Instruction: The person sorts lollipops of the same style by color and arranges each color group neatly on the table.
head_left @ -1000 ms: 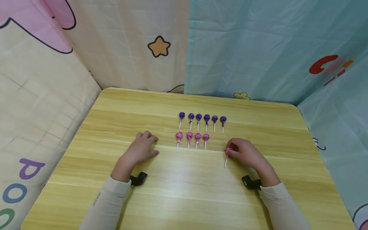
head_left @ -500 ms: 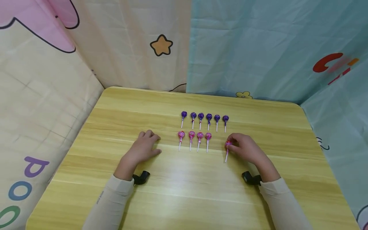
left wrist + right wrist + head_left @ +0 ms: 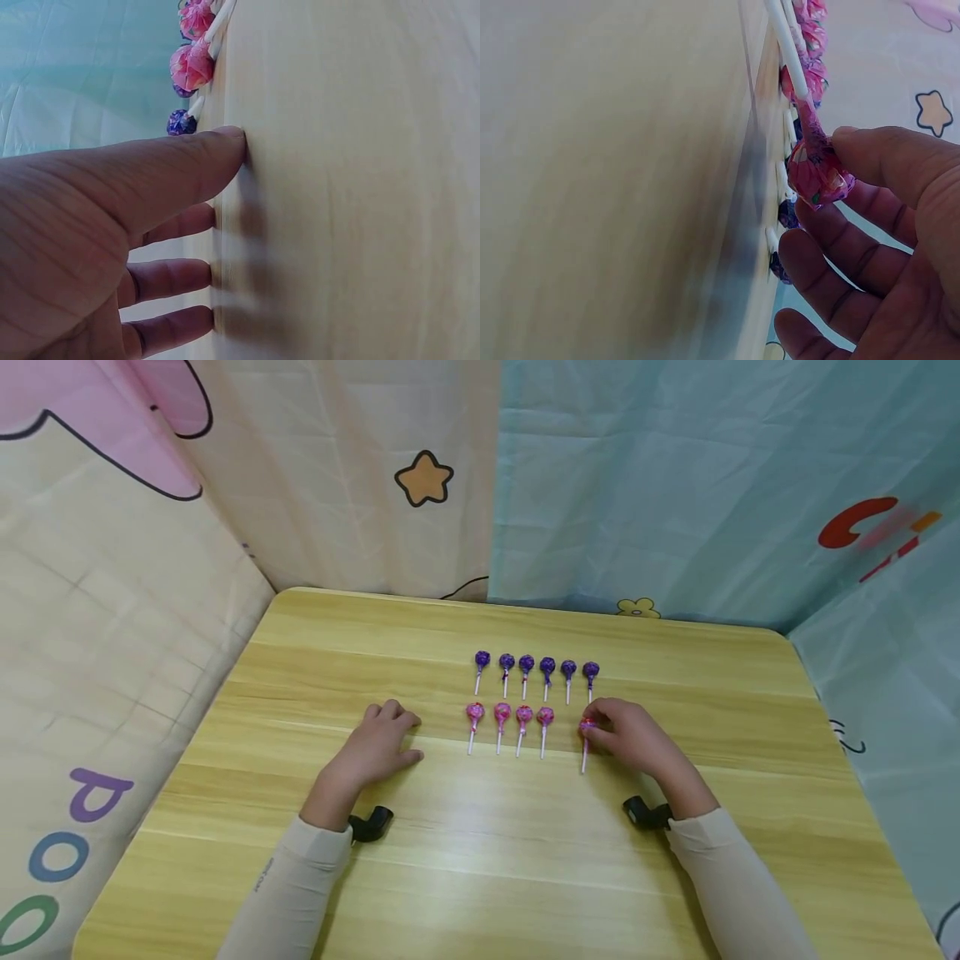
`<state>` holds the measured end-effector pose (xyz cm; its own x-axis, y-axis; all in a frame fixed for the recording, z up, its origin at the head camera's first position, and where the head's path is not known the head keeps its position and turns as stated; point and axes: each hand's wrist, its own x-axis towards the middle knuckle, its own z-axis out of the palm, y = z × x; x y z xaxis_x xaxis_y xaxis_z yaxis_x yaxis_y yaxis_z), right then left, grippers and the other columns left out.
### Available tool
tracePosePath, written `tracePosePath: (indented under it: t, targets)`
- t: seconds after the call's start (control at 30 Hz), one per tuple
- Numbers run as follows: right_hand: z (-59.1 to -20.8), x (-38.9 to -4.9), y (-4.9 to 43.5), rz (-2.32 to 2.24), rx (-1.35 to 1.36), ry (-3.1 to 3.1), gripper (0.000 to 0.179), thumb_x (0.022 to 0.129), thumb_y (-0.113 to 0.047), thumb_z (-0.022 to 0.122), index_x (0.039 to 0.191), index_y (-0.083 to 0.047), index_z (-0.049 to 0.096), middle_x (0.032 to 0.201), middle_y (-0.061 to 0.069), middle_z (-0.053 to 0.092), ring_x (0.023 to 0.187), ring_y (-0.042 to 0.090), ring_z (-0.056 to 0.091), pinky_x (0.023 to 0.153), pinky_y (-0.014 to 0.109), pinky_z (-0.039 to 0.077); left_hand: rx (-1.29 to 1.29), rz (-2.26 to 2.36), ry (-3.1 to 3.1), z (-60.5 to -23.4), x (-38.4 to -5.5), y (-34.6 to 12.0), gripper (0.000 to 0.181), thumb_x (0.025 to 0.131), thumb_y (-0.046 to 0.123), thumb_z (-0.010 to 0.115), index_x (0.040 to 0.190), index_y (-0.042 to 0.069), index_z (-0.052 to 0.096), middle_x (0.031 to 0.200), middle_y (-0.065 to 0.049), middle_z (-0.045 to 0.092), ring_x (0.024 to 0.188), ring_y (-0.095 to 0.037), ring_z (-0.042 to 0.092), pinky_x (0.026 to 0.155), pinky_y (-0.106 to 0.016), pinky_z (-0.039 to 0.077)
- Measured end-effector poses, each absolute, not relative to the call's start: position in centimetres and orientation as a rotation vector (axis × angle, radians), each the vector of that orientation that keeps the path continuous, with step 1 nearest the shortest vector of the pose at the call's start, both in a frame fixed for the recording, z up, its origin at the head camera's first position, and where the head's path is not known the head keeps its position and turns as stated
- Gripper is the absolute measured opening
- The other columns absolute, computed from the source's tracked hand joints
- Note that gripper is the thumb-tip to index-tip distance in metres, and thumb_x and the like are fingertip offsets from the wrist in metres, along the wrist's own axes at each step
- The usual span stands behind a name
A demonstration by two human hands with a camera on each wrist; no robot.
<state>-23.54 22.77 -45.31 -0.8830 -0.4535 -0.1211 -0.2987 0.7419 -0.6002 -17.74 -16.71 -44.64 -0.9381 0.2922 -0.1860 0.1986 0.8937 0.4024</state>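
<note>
My right hand (image 3: pixel 626 735) pinches a pink-wrapped lollipop (image 3: pixel 819 176) by its head between thumb and fingers, its white stick pointing toward me. This lollipop is to the right of a row of several pink lollipops (image 3: pixel 546 717) lying on the wooden table (image 3: pixel 465 860). Behind them lies a row of several purple lollipops (image 3: pixel 527 663), sticks toward me; the rightmost one's stick end lies close to my right fingers. Left of both rows, my left hand (image 3: pixel 377 745) rests with fingertips and thumb tip on the tabletop, fingers spread and holding nothing.
Each wrist wears a small black camera, such as the left wrist camera (image 3: pixel 371 824). Printed curtains (image 3: pixel 637 485) hang along the table's back edge and both sides.
My right hand has carried the pink lollipop forward and slightly left, closer to the pink row. My left hand keeps its place on the table; the head view has shifted slightly.
</note>
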Motion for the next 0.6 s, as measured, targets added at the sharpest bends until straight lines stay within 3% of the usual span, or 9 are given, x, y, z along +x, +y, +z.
tracePosePath:
  t: [0.6]
  targets:
    - [-45.5,-25.2,21.4,-0.877,-0.636,2.659,0.006,0.095,-0.015,0.068,0.097,-0.009,0.067,0.088,0.001,0.064,0.079,0.020,0.056,0.072,0.038,0.047,0.370,0.554,2.819,-44.6,-17.5,-16.6,0.049,0.089,0.026,0.075,0.130,0.002,0.060,0.121,-0.014,0.050,0.113,-0.037,0.041,0.091,-0.048,0.045]
